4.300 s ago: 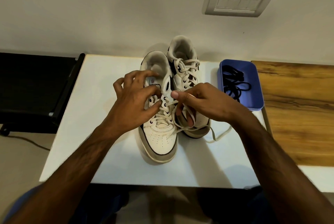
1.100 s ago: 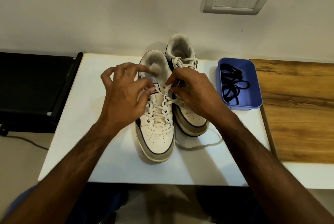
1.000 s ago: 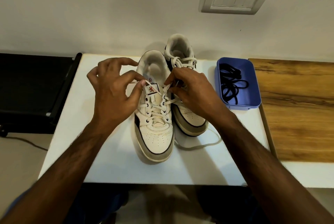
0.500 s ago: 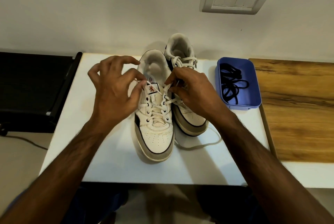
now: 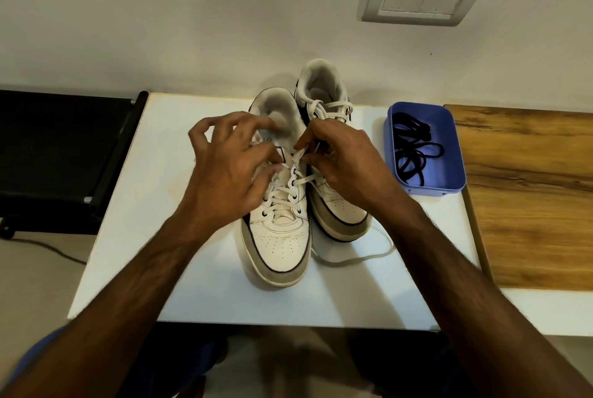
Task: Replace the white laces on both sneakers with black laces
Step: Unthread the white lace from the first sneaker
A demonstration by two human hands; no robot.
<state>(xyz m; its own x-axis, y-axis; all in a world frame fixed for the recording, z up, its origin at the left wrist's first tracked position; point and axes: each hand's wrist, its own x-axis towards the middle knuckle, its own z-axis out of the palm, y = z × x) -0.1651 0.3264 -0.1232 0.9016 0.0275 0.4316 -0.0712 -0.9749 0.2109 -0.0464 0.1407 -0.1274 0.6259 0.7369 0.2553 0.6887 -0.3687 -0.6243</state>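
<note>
Head view showed both hands, left hand and right hand, pinching the near sneaker's white lace; the far sneaker stood touching it, black laces in the blue tray nearby.

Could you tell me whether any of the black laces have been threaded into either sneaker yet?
No, the black laces all lie coiled in the blue tray, and both sneakers show only white lacing.

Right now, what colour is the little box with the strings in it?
Blue. The box holding black laces shows clearly in the head view.
</note>
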